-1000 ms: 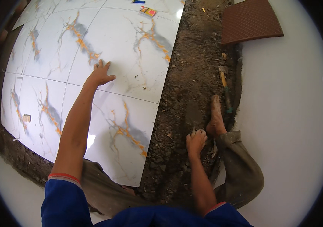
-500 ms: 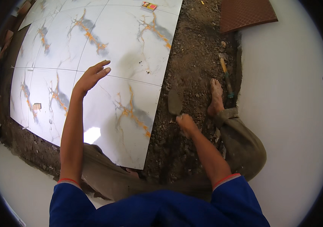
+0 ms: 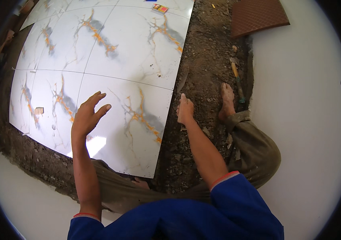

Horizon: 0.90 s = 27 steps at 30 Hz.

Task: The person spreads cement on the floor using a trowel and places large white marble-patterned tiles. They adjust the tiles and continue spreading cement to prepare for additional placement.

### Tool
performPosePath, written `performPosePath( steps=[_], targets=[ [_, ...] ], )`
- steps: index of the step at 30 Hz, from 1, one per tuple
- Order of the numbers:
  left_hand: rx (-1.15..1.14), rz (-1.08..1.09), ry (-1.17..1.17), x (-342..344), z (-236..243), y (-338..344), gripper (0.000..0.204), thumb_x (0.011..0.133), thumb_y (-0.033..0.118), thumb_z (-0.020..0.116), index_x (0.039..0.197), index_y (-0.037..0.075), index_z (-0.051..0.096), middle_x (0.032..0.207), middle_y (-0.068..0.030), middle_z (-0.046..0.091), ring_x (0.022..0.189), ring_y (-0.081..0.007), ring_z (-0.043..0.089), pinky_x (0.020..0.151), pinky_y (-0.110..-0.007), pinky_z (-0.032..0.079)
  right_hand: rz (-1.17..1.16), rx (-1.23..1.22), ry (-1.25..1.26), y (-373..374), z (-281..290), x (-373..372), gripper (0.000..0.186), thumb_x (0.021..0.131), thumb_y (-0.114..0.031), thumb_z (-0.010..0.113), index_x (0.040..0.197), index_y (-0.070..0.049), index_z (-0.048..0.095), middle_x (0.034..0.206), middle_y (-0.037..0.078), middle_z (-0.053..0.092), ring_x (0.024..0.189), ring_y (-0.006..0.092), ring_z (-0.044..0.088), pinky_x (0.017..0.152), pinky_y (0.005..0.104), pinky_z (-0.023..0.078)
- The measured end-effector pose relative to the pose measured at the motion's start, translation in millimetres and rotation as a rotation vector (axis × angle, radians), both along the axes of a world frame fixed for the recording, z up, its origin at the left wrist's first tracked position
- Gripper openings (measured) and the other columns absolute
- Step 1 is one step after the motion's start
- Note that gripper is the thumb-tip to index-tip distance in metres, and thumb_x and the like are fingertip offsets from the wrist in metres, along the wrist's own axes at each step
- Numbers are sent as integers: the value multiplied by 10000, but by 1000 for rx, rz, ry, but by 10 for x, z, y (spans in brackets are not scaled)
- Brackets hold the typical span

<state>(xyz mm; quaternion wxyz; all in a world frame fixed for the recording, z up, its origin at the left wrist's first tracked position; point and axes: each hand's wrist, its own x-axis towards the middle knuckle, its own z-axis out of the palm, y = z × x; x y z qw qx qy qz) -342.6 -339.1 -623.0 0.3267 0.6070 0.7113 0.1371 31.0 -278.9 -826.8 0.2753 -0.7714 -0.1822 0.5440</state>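
Note:
My left hand point(image 3: 89, 113) hovers over the glossy white floor tiles point(image 3: 110, 140), its fingers apart and holding nothing. The tiles carry grey and orange veining. My right hand point(image 3: 185, 110) is closed around the handle of a trowel, with the thumb on top. The trowel blade point(image 3: 183, 80) is turned nearly edge-on, beside the tiles' right edge and over the strip of dark soil point(image 3: 202, 60). From this view I cannot tell whether the blade touches the tile edge or the soil.
A hammer-like tool with a yellow and green handle point(image 3: 238, 82) lies beside the white wall point(image 3: 298, 100), near my bare foot point(image 3: 227, 100). A reddish-brown textured tile point(image 3: 258, 18) is at the far right. On the tiles sit a small beige block point(image 3: 39, 111) and a red-yellow packet point(image 3: 160, 9).
My right hand has moved up and slightly left, and the trowel blade has turned from flat to nearly edge-on by the tiles. My left hand has come lower, toward me, still open.

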Motion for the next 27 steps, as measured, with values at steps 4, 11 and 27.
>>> performPosePath(
  steps=[4,11,27],
  targets=[
    [-7,20,57,-55,75,-135,600,944,499,686,1389,101,626,1507,-181,547,1384,-379,524,1124,-455,434,-92,-94,136,-97,-47,-185,491,1023,-560,560,938,-76,550,725,46,501,565,180,490,497,359,430],
    [5,-24,65,-47,133,-149,600,949,506,677,1399,114,619,1499,-170,559,1374,-380,533,1115,-457,442,62,-16,74,-877,-304,-45,513,1039,-531,534,862,-49,531,670,71,517,581,202,552,510,396,450],
    [-79,-46,50,-54,-45,41,577,952,470,690,1379,85,630,1469,-197,577,1355,-389,546,1107,-453,452,-4,-76,54,-1187,-59,-287,509,1035,-519,554,830,-62,463,629,55,482,502,192,494,479,376,433]
  ],
)
